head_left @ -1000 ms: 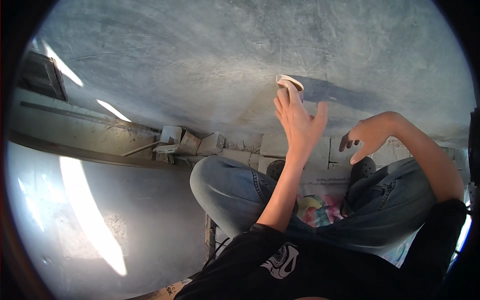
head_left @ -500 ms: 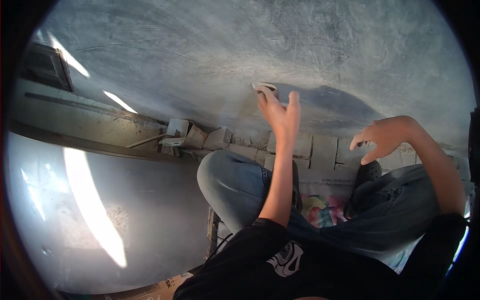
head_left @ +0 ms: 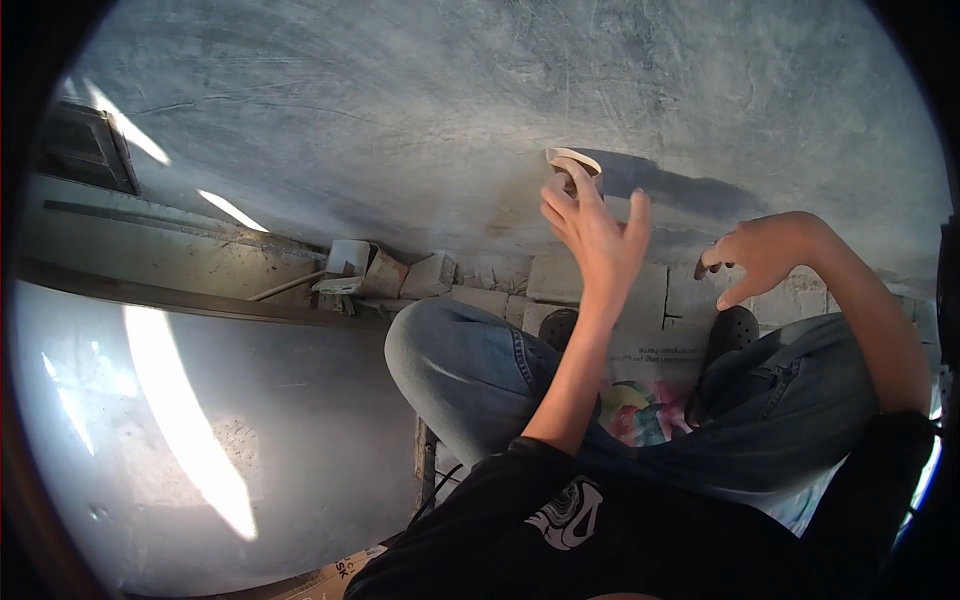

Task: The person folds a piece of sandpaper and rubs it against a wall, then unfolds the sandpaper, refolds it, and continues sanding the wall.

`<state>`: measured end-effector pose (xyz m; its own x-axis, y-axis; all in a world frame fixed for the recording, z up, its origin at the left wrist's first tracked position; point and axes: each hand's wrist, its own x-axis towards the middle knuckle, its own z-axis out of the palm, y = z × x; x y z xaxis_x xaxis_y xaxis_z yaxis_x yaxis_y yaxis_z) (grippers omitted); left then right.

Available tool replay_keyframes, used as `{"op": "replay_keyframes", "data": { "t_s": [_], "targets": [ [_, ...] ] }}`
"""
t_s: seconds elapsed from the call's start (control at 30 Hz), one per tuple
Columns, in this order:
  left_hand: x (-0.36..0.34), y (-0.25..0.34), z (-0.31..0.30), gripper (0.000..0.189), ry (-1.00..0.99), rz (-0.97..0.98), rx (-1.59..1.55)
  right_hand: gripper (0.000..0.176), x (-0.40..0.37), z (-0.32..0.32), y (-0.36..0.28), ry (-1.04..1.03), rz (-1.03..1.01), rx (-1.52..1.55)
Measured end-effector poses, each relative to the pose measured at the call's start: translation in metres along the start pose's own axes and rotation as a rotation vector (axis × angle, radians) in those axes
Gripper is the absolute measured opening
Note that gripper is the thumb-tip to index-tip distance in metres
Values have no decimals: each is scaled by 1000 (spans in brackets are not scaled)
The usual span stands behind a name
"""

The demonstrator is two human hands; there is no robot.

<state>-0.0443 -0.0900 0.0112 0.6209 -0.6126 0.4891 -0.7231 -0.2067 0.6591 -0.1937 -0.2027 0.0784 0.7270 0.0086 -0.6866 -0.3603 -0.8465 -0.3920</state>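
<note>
My left hand (head_left: 597, 225) reaches up to the grey wall (head_left: 420, 150), its fingers closed on a curled piece of sandpaper (head_left: 575, 156). The pale edge of the sandpaper lies against the wall surface, and its inner side looks dark. The thumb of this hand sticks out to the right. To the right and lower, my right hand (head_left: 765, 258) hangs in the air above my knee. Its fingers are loosely bent and apart from the thumb, with nothing visible between them.
Along the wall's foot runs a row of pale blocks (head_left: 555, 278), with broken pieces (head_left: 385, 272) to the left. A shiny grey surface (head_left: 320, 430) lies on my left. Between my feet is a printed sheet (head_left: 640, 400). A dark frame (head_left: 90, 150) stands far left.
My left hand has moved right and slightly down relative to my body, carrying the sandpaper along the wall. My right hand has shifted slightly upward in view, its fingers still bent.
</note>
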Motion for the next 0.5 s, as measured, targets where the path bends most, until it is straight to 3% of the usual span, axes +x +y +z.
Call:
{"op": "replay_keyframes", "data": {
  "t_s": [0.07, 0.4, 0.5],
  "targets": [
    [-6, -3, 7, 83, -16, 33, 17, 57, 3, 3, 2, 10, -32, -24],
    [-6, -10, 9, 84, -47, 19, -41, 58, 5, 1, -1, -23, -14, -26],
    [6, -30, 3, 83, -2, -84, -104, 57, 5, 3, 5, -11, -29, -6]
  ]
}}
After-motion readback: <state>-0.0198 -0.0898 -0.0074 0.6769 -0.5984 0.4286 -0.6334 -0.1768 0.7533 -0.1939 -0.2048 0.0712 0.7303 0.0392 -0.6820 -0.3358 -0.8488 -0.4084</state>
